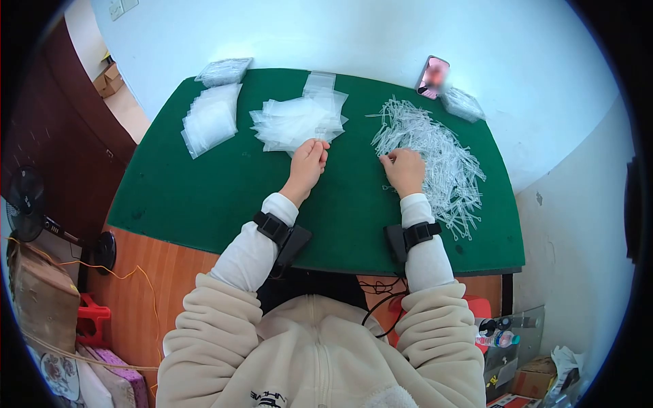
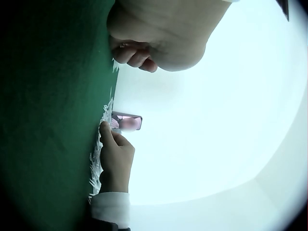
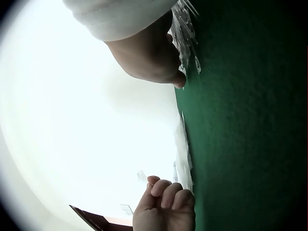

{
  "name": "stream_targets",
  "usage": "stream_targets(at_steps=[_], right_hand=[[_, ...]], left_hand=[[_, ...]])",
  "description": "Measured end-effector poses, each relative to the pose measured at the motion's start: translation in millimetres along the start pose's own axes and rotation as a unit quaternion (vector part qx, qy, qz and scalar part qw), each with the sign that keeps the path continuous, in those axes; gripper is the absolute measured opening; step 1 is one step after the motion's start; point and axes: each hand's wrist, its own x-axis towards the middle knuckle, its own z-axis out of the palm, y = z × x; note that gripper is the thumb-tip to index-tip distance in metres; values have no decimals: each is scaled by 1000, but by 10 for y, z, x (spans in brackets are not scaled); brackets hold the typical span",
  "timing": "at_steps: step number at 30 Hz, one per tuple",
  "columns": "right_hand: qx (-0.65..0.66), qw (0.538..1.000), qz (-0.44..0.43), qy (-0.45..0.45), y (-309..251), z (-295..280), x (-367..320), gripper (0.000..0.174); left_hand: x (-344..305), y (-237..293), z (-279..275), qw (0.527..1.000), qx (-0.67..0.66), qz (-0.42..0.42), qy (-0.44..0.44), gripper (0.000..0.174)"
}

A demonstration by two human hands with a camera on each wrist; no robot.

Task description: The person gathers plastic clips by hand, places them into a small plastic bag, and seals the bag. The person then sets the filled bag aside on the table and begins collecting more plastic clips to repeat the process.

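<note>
My left hand (image 1: 307, 166) has its fingers curled and pinches a small clear plastic piece (image 3: 141, 175), at the near edge of a spread pile of clear plastic bags (image 1: 292, 119). To the right, a wide heap of thin clear plastic sticks with looped ends (image 1: 435, 153) covers the tabletop. My right hand (image 1: 405, 170) reaches over the left edge of this heap, thumb and forefinger bent downward at the sticks. Whether a stick is between those fingertips I cannot tell.
On the green table (image 1: 163, 197), a fanned stack of clear bags (image 1: 211, 119) lies at left, with a packed bundle (image 1: 224, 71) behind it. A phone (image 1: 433, 77) leans against the wall at the back right, near another clear packet (image 1: 462, 105).
</note>
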Motion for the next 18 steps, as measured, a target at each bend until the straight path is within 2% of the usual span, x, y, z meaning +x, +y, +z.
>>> stream_targets(at_steps=[6,18], right_hand=[[-28,999,13,-13,-6,161,10,12],[23,998,-5,-52,-2,66,-6,10]], left_hand=[[1,-6,-10,998,48,-29,-32,19],[12,-56,-7,996,86,0,-37,22]])
